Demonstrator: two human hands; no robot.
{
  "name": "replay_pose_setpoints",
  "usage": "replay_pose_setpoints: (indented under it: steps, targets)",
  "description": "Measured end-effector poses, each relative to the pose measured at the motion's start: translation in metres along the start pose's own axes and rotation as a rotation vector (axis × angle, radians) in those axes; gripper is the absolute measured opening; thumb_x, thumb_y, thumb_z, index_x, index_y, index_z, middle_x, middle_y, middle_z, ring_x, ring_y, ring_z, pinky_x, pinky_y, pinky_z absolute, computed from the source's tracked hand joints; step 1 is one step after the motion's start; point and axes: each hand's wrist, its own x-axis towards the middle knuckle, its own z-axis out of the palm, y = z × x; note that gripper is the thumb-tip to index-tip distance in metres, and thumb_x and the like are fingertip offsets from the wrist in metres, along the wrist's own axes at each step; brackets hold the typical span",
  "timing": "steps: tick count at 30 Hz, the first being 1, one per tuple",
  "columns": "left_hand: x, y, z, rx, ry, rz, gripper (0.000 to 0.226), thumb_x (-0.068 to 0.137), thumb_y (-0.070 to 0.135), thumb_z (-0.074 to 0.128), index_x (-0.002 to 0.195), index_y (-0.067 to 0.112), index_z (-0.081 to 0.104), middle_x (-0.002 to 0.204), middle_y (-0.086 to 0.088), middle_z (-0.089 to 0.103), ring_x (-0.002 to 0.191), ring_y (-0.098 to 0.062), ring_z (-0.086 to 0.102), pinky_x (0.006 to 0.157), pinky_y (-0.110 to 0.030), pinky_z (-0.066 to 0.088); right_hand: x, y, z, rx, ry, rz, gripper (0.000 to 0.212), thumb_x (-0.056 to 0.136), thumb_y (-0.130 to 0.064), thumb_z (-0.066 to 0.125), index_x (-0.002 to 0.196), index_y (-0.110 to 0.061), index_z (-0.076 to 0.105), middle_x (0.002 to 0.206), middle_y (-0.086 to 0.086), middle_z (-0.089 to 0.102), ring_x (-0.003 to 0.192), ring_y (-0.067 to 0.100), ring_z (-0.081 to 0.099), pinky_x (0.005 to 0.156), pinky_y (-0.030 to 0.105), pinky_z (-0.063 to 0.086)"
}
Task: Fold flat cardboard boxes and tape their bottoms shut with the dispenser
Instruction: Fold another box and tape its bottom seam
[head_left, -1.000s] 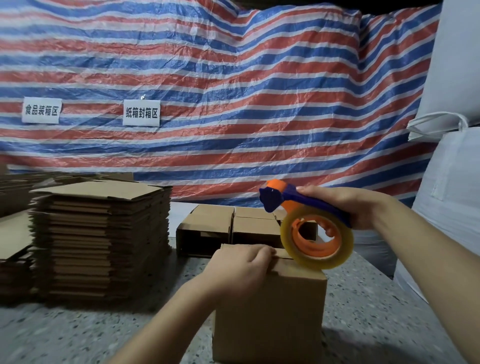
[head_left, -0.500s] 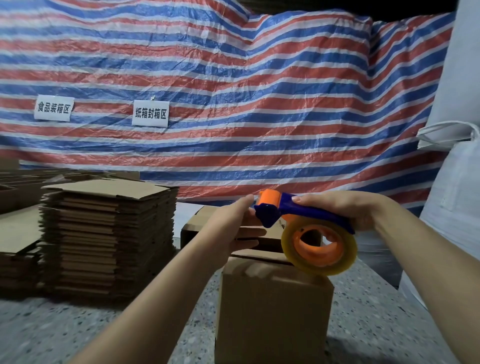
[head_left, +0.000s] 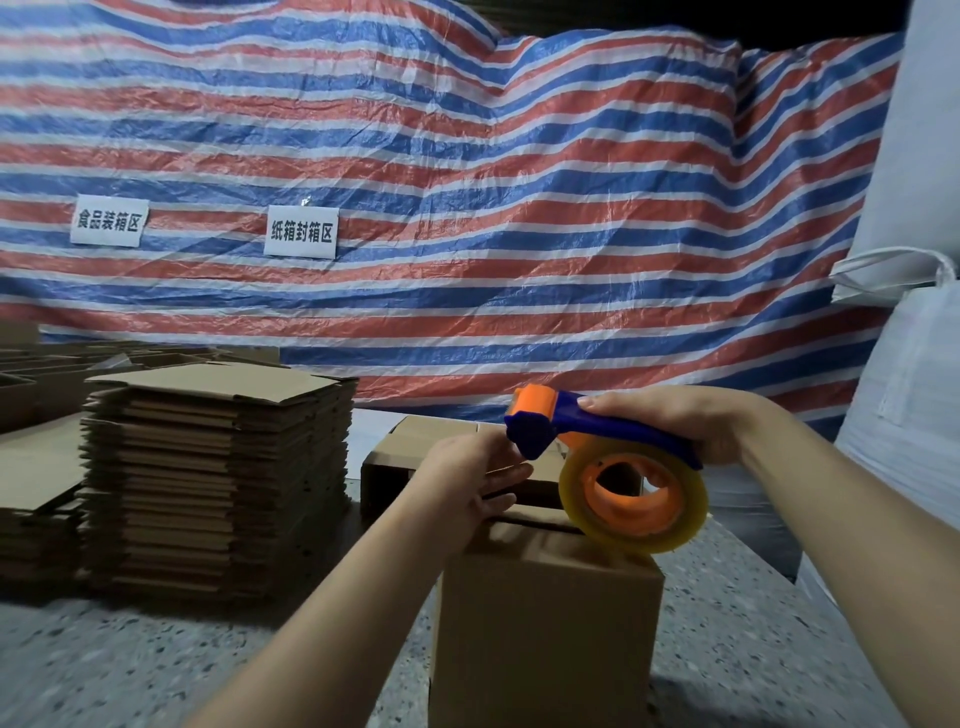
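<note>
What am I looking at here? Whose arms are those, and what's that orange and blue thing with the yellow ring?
The picture comes from a camera worn on a person's head, so you see their own arms reaching out. The right hand grips a tape dispenser, a blue and orange holder carrying a roll of clear tape. The left hand reaches toward the dispenser's front end, fingers straight. Below them stands a folded cardboard box on a speckled floor. To the left is a tall stack of flat boxes waiting to be folded. Behind hangs a striped tarp with two paper signs.
</note>
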Motion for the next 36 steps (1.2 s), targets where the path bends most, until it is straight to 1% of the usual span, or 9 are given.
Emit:
replay_pose_setpoints:
  steps: [6, 8, 11, 13, 20, 22, 26, 30, 36]
  targets:
    - [0.001, -0.019, 0.006, -0.018, 0.119, 0.090, 0.027, 0.095, 0.012, 0.046, 0.069, 0.010, 0.053, 0.051, 0.003, 0.052, 0.040, -0.007, 0.047, 0.050, -0.025, 0.032, 0.005, -0.010, -0.003, -0.070, -0.050, 0.063, 0.089, 0.058, -0.077, 0.070, 0.121, -0.015, 0.064, 0.100, 0.008, 0.077, 0.077, 0.017, 0.072, 0.067, 0.029, 0.057]
    - [0.003, -0.019, 0.005, -0.039, 0.202, 0.073, 0.026, 0.096, 0.012, 0.045, 0.071, 0.008, 0.053, 0.050, 0.002, 0.049, 0.041, -0.009, 0.042, 0.048, -0.025, 0.037, 0.005, -0.015, -0.008, -0.115, -0.073, 0.099, 0.089, 0.059, -0.076, 0.071, 0.122, -0.014, 0.064, 0.100, 0.008, 0.077, 0.077, 0.016, 0.072, 0.067, 0.028, 0.057]
    - [0.007, -0.017, 0.003, -0.129, 0.300, 0.008, 0.026, 0.098, 0.017, 0.045, 0.076, 0.006, 0.053, 0.064, -0.005, 0.049, 0.052, -0.013, 0.046, 0.066, -0.034, 0.058, 0.000, -0.013, -0.022, -0.174, -0.077, 0.176, 0.090, 0.059, -0.075, 0.071, 0.121, -0.010, 0.065, 0.098, 0.009, 0.077, 0.075, 0.017, 0.071, 0.066, 0.029, 0.056]
    - [0.009, -0.016, 0.003, -0.179, 0.343, -0.016, 0.025, 0.100, 0.019, 0.045, 0.079, 0.008, 0.053, 0.071, -0.006, 0.048, 0.057, -0.014, 0.048, 0.080, -0.042, 0.061, -0.004, -0.008, -0.029, -0.208, -0.070, 0.209, 0.092, 0.055, -0.075, 0.072, 0.121, -0.011, 0.065, 0.103, 0.012, 0.077, 0.080, 0.019, 0.071, 0.072, 0.031, 0.057]
    - [0.003, -0.013, 0.007, -0.225, 0.375, 0.037, 0.018, 0.098, 0.015, 0.044, 0.085, 0.006, 0.053, 0.077, -0.007, 0.047, 0.064, -0.016, 0.052, 0.078, -0.041, 0.061, -0.001, -0.006, -0.026, -0.248, -0.076, 0.255, 0.094, 0.049, -0.074, 0.073, 0.119, -0.012, 0.066, 0.098, 0.009, 0.078, 0.074, 0.016, 0.072, 0.063, 0.026, 0.057]
    - [0.001, -0.008, 0.001, -0.152, 0.317, 0.027, 0.016, 0.097, 0.014, 0.044, 0.086, 0.007, 0.052, 0.073, -0.006, 0.048, 0.052, -0.015, 0.056, 0.073, -0.040, 0.061, 0.001, -0.008, -0.025, -0.273, -0.073, 0.282, 0.094, 0.047, -0.074, 0.074, 0.116, -0.011, 0.067, 0.093, 0.008, 0.078, 0.070, 0.015, 0.072, 0.061, 0.026, 0.057]
    - [0.001, -0.004, -0.029, 0.283, 0.216, 0.176, 0.015, 0.091, 0.016, 0.055, 0.078, 0.007, 0.055, 0.061, -0.007, 0.049, 0.033, -0.013, 0.046, 0.043, -0.029, 0.048, 0.007, -0.014, -0.023, -0.339, -0.061, 0.319, 0.097, 0.046, -0.076, 0.077, 0.116, -0.011, 0.066, 0.094, 0.008, 0.078, 0.072, 0.016, 0.073, 0.061, 0.027, 0.057]
    - [0.000, -0.012, -0.055, 0.585, 0.302, 0.237, 0.036, 0.087, 0.031, 0.068, 0.080, -0.005, 0.069, 0.061, -0.006, 0.057, 0.047, -0.015, 0.047, 0.049, -0.024, 0.037, 0.014, -0.027, -0.017, -0.427, -0.076, 0.353, 0.095, 0.047, -0.076, 0.079, 0.116, -0.012, 0.067, 0.094, 0.008, 0.079, 0.073, 0.017, 0.074, 0.061, 0.027, 0.057]
    - [-0.001, -0.024, -0.061, 0.559, 0.284, 0.197, 0.033, 0.092, 0.029, 0.062, 0.077, 0.001, 0.071, 0.059, -0.002, 0.060, 0.048, -0.012, 0.048, 0.043, -0.021, 0.039, 0.022, -0.043, -0.005, -0.523, -0.096, 0.394, 0.083, 0.059, -0.075, 0.077, 0.115, -0.015, 0.068, 0.098, 0.008, 0.079, 0.078, 0.019, 0.074, 0.066, 0.029, 0.058]
